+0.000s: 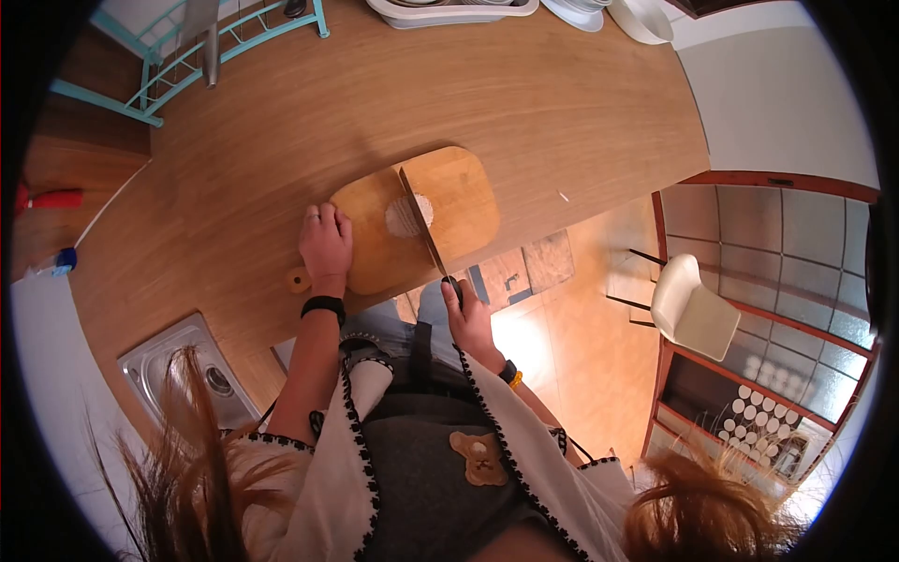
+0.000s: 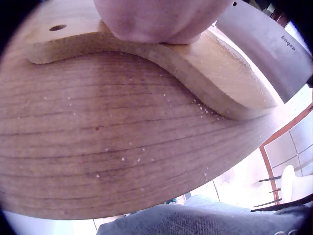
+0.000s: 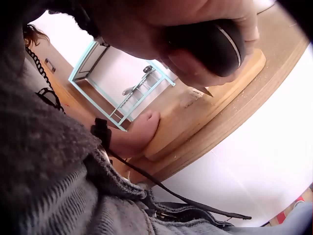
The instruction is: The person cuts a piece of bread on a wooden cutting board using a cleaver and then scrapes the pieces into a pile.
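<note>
A wooden cutting board [image 1: 468, 201] lies on the wooden counter, with a handle that has a hole at its near left. My left hand [image 1: 326, 245] grips the board's left edge, the thumb on the board side; in the left wrist view the hand [image 2: 156, 19] bears on the wood. A pale, finely cut mound [image 1: 401, 217] sits mid-board. The cleaver's blade [image 1: 419, 212] stands edge-down across its right part. My right hand [image 1: 473, 328] holds the cleaver's black handle [image 3: 215, 46], fingers wrapped round it in the right wrist view. Pale crumbs dot the counter in the left wrist view.
A teal rack [image 1: 178, 75] with a knife stands at the back left. A white dish tray [image 1: 454, 13] and bowls [image 1: 641, 21] are at the back. A steel sink [image 1: 187, 370] lies at the near left. Beyond the counter's right edge stands a white chair [image 1: 693, 304].
</note>
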`<state>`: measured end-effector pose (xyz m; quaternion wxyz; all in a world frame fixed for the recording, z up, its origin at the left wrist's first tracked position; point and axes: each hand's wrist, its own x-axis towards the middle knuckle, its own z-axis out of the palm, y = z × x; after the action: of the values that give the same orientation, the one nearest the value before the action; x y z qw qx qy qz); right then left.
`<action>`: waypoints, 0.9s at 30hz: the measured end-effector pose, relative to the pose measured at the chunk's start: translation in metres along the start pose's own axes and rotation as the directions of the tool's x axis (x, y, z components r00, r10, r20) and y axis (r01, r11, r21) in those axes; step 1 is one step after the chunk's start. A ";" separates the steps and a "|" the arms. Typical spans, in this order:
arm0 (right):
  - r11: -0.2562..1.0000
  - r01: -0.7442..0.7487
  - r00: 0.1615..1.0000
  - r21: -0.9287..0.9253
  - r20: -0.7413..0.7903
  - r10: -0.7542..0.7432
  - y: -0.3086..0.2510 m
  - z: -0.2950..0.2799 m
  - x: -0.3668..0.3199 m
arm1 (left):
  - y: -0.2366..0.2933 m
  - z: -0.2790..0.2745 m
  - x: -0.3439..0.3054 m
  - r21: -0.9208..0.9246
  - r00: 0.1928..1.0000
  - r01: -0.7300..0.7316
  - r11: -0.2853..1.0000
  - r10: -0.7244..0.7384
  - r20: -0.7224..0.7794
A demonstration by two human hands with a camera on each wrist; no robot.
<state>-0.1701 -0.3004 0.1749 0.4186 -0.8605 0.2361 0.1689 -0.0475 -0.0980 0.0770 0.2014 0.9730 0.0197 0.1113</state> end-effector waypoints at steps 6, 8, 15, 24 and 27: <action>0.999 0.010 1.000 0.037 -0.018 -0.009 0.001 -0.003 0.001 | -0.001 -0.003 0.001 0.000 1.000 -0.001 1.000 0.001 0.003; 1.000 0.026 0.999 0.005 -0.020 -0.026 0.002 -0.004 0.006 | 0.000 -0.002 0.002 0.004 1.000 0.009 1.000 -0.009 0.006; 0.998 0.046 0.999 0.035 0.017 -0.047 0.007 -0.010 0.013 | -0.009 -0.001 0.000 0.054 1.000 -0.010 0.998 0.010 0.010; 0.999 0.040 0.997 0.019 0.059 -0.041 0.012 -0.030 0.013 | -0.008 -0.002 -0.004 0.055 0.996 0.071 0.996 -0.073 0.050; 0.998 0.050 0.995 0.036 0.079 -0.052 0.009 -0.038 0.014 | -0.006 -0.005 -0.004 0.057 0.992 0.099 0.993 -0.104 0.074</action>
<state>-0.1599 -0.3395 0.1843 0.4465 -0.8515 0.1998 0.1886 -0.0523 -0.0907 0.0786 0.1816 0.9792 0.0644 0.0629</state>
